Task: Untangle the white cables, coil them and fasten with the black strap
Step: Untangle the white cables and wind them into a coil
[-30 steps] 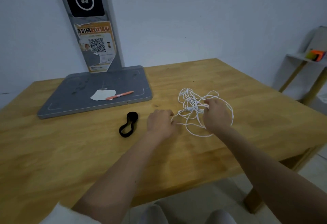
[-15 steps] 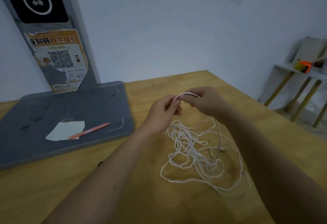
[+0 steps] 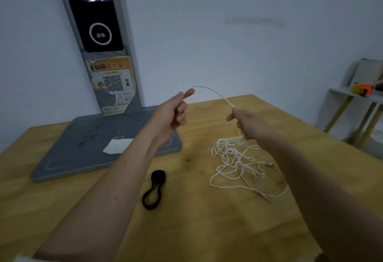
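A tangle of thin white cables [image 3: 240, 164] lies on the wooden table [image 3: 207, 230], right of centre. One strand rises from the heap and arcs between both raised hands. My left hand [image 3: 173, 112] pinches the strand's end between thumb and forefinger, the other fingers curled. My right hand [image 3: 247, 124] grips the same strand lower down, just above the heap. The black strap [image 3: 153, 189] lies as a loop on the table, left of the cables and below my left forearm.
A grey flat base [image 3: 83, 154] with an upright post [image 3: 97, 40] bearing a QR-code poster stands at the back left; a white paper scrap [image 3: 117, 145] lies on it. A white shelf [image 3: 356, 96] with an orange object stands far right, past the table edge.
Both hands have risen and drawn apart, pulling a length of cable out of the heap into an arc. The view has tilted, bringing the black strap back into sight.
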